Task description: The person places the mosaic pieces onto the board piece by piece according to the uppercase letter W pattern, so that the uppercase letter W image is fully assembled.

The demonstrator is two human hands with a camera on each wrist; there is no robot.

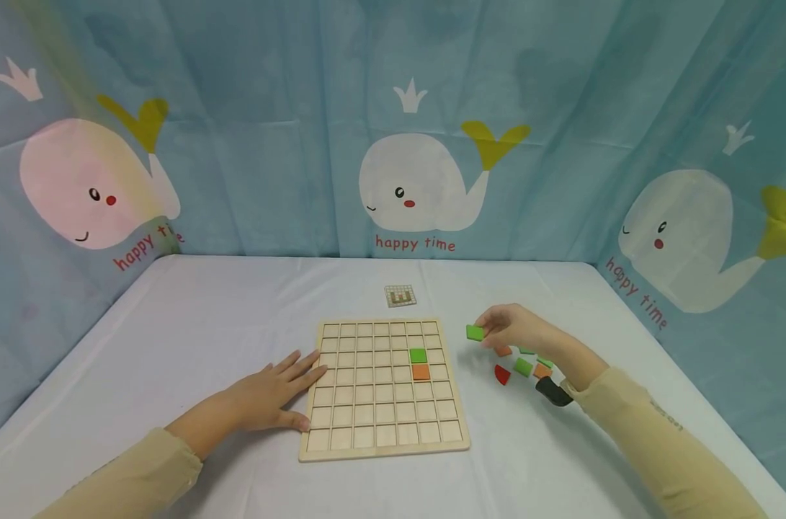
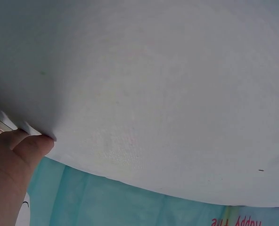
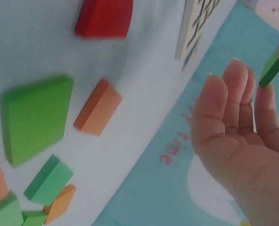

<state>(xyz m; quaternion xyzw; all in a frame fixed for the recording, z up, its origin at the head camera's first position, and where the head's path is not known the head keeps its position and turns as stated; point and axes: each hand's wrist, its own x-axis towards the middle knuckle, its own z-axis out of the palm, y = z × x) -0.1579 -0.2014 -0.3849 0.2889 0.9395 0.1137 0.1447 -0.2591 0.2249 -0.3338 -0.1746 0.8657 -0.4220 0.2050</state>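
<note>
A wooden grid board point(image 1: 385, 452) lies on the white table, with a green square tile point(image 1: 418, 355) directly above an orange square tile point(image 1: 421, 372) in its cells. My left hand point(image 1: 267, 395) rests spread at the board's left edge, fingertips touching the frame. In the left wrist view only part of this hand point(image 2: 12, 165) shows. My right hand point(image 1: 512, 328) pinches a green tile point(image 1: 475, 332) between thumb and finger, raised off the table to the right of the board. The right wrist view shows the same green tile point(image 3: 270, 68), with the other fingers loosely bent.
Loose pieces lie under and beside the right forearm: a red quarter-round piece point(image 1: 502, 375), a green tile point(image 1: 523, 367), an orange tile point(image 1: 542, 370) and several others. A small card with a grid pattern point(image 1: 400, 295) lies behind the board. A blue whale-print curtain point(image 1: 269, 144) hangs behind the table.
</note>
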